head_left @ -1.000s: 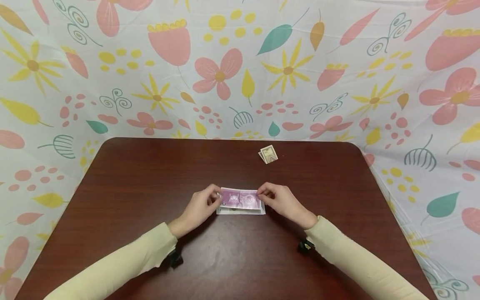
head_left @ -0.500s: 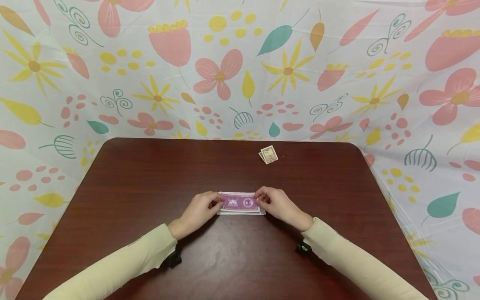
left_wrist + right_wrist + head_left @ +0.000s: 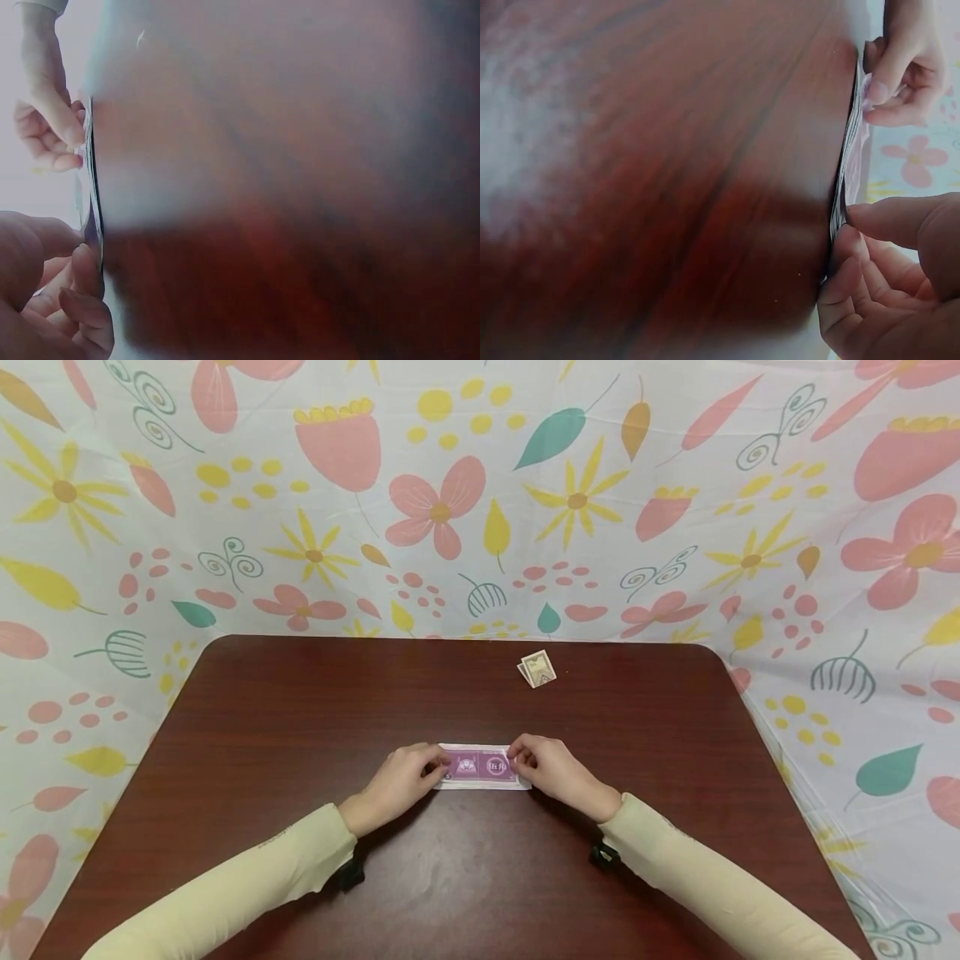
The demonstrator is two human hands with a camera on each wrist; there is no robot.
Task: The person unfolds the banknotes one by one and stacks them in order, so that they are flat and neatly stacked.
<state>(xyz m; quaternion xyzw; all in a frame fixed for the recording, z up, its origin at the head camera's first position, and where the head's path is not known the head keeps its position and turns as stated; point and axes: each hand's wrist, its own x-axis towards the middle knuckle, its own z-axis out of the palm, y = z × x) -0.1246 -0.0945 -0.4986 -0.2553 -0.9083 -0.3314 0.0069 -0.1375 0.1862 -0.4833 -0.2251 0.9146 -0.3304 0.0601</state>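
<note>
A purple banknote [image 3: 480,765] lies over a thin stack of pale-edged notes [image 3: 482,787] at the middle of the table. At its left end, my left hand [image 3: 401,781] pinches the purple note between thumb and fingers. My right hand [image 3: 566,774] pinches the opposite end in the same manner. The right wrist view shows the layered note edges [image 3: 846,172] low over the wood, with the right thumb on top. Seen from the left wrist, the stack [image 3: 91,172] appears as a narrow strip, its near end slightly parted. Fingers hide both short ends from above.
A folded beige banknote [image 3: 538,669] stands slightly open near the table's back edge, right of centre. The dark brown table [image 3: 300,710] meets a flower-printed cloth [image 3: 442,585] behind and at both sides. A dark wrist camera [image 3: 603,856] hangs under the right cuff.
Both hands have brought the purple note down and towards the person, so it now lies over the stack. In the last half second they have barely moved. The folded note stays put.
</note>
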